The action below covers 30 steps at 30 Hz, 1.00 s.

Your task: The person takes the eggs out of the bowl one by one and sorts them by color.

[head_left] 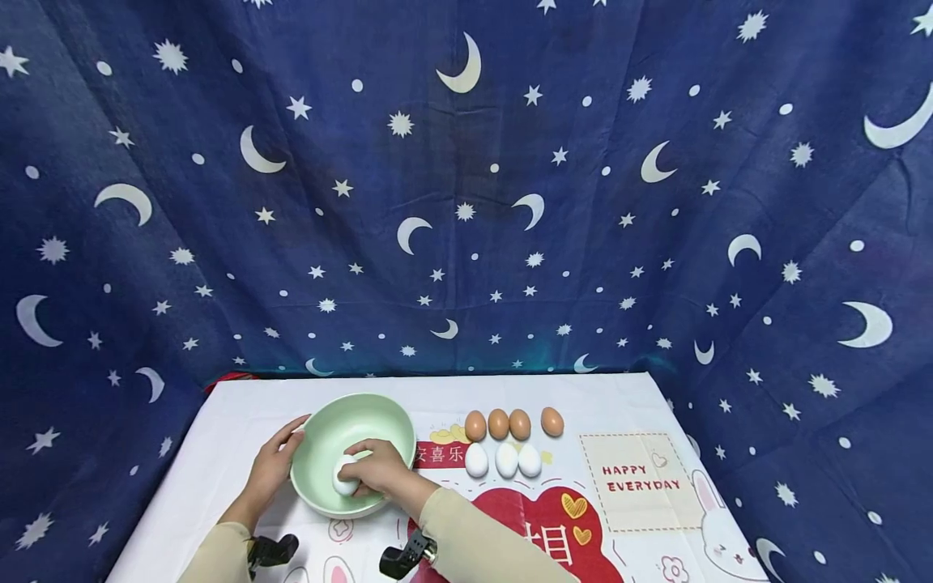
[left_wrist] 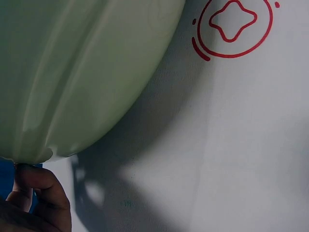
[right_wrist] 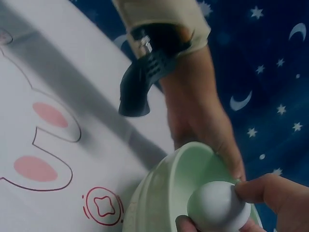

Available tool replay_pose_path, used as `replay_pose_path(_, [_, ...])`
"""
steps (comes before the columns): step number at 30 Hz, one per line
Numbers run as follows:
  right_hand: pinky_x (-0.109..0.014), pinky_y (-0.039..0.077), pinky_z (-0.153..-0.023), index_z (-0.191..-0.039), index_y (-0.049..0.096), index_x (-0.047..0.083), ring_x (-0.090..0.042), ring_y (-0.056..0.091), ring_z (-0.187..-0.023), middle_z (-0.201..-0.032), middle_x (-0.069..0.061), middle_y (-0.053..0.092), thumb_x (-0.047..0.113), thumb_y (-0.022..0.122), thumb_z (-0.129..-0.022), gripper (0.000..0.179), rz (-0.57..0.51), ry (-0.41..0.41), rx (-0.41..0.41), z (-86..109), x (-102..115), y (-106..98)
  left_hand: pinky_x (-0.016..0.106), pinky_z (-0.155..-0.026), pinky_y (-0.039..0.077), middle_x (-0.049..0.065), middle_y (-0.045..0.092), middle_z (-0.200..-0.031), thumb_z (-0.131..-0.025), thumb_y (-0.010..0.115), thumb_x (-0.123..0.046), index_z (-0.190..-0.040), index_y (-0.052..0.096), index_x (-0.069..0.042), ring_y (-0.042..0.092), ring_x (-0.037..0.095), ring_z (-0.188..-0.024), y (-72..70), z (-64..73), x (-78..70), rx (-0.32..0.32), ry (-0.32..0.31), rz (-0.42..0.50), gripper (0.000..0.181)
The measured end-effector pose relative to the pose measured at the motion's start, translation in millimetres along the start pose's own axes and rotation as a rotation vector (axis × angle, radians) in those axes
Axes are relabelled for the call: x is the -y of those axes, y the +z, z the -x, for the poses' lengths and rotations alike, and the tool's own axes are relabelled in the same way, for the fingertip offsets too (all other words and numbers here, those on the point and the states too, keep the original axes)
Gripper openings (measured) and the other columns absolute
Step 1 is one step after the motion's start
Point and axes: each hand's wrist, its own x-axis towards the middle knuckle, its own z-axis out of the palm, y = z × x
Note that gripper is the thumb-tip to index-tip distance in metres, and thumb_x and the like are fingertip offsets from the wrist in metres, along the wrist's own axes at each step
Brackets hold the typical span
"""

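A light green bowl (head_left: 355, 413) stands at the left of the table. At its left rim my left hand (head_left: 271, 465) holds the edge, and in the left wrist view the curled fingers (left_wrist: 48, 189) meet the bowl's side (left_wrist: 96, 82). Reaching over the near right rim, my right hand (head_left: 382, 468) grips a white egg (head_left: 343, 478) inside the bowl. Thumb and fingers pinch this egg (right_wrist: 215, 207) in the right wrist view, low within the green wall (right_wrist: 193, 166).
Right of the bowl, several brown eggs (head_left: 499, 423) form a back row, one set slightly apart. Three white eggs (head_left: 506, 459) lie in front of them. A printed white cloth (head_left: 583, 397) covers the table, and a blue star-and-moon curtain (head_left: 466, 243) hangs behind.
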Motion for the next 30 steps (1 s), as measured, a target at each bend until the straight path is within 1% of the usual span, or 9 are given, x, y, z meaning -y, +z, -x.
replay_pose_path(3, [-0.042, 0.06, -0.063, -0.106, 0.068, 0.003, -0.021, 0.069, -0.063, -0.075, -0.005, 0.068, -0.003, 0.071, -0.075, 0.032, -0.039, -0.008, 0.028, 5.2, 3, -4, 0.024, -0.067, 0.053, 0.022, 0.051, -0.129, -0.105, 0.042, -0.042, -0.148, 0.044, -0.013, 0.055, 0.011, -0.092, -1.4, -0.7, 0.9, -0.004, -0.005, -0.009, 0.052])
replay_pose_path(8, [-0.04, 0.06, -0.064, -0.112, 0.067, -0.001, -0.019, 0.07, -0.072, -0.083, -0.007, 0.069, -0.004, 0.069, -0.075, 0.037, -0.111, -0.007, 0.049, 12.0, 4, -10, 0.024, -0.066, 0.054, 0.023, 0.05, -0.131, -0.105, 0.042, -0.042, -0.148, 0.044, -0.013, 0.056, 0.01, -0.091, -3.7, -1.1, 1.5, -0.006, -0.007, -0.012, 0.052])
replay_pose_path(13, [-0.038, 0.06, -0.063, -0.115, 0.066, -0.001, -0.017, 0.068, -0.073, -0.085, -0.007, 0.069, -0.004, 0.067, -0.074, 0.04, -0.151, -0.001, 0.043, 17.0, 1, -18, 0.022, -0.068, 0.053, 0.025, 0.049, -0.132, -0.105, 0.041, -0.043, -0.148, 0.043, -0.013, 0.056, 0.013, -0.094, -5.1, -2.2, 3.7, -0.001, -0.004, -0.024, 0.053])
replay_pose_path(18, [-0.04, 0.06, -0.066, -0.119, 0.065, -0.001, -0.017, 0.066, -0.075, -0.092, -0.009, 0.067, -0.002, 0.066, -0.076, 0.043, -0.18, 0.016, 0.065, 20.0, 1, -31, 0.022, -0.068, 0.052, 0.024, 0.05, -0.131, -0.106, 0.041, -0.041, -0.148, 0.044, -0.013, 0.055, 0.016, -0.095, -4.2, -2.5, 5.0, -0.006, -0.004, -0.027, 0.051])
replay_pose_path(23, [-0.037, 0.06, -0.065, -0.123, 0.064, 0.0, -0.015, 0.066, -0.074, -0.095, -0.011, 0.063, 0.0, 0.065, -0.077, 0.046, -0.189, 0.02, 0.072, 22.4, 1, -45, 0.023, -0.067, 0.051, 0.024, 0.051, -0.132, -0.106, 0.041, -0.041, -0.148, 0.044, -0.013, 0.055, 0.019, -0.097, -3.3, -2.5, 4.4, -0.001, -0.011, -0.038, 0.051])
replay_pose_path(27, [-0.034, 0.06, -0.063, -0.12, 0.065, 0.002, -0.018, 0.067, -0.073, -0.095, -0.013, 0.065, 0.0, 0.064, -0.075, 0.045, -0.203, 0.025, 0.067, 25.8, 4, -58, 0.022, -0.068, 0.05, 0.024, 0.05, -0.132, -0.106, 0.04, -0.042, -0.149, 0.044, -0.013, 0.053, 0.022, -0.101, -2.2, -2.5, 2.7, 0.002, -0.012, -0.049, 0.052])
replay_pose_path(30, [-0.034, 0.06, -0.064, -0.119, 0.066, 0.003, -0.019, 0.068, -0.075, -0.096, -0.013, 0.065, 0.0, 0.064, -0.075, 0.045, -0.207, 0.026, 0.057, 28.0, 4, -69, 0.022, -0.068, 0.05, 0.024, 0.05, -0.132, -0.106, 0.039, -0.042, -0.149, 0.043, -0.012, 0.054, 0.022, -0.1, -0.6, -2.6, 1.2, 0.002, -0.012, -0.044, 0.053])
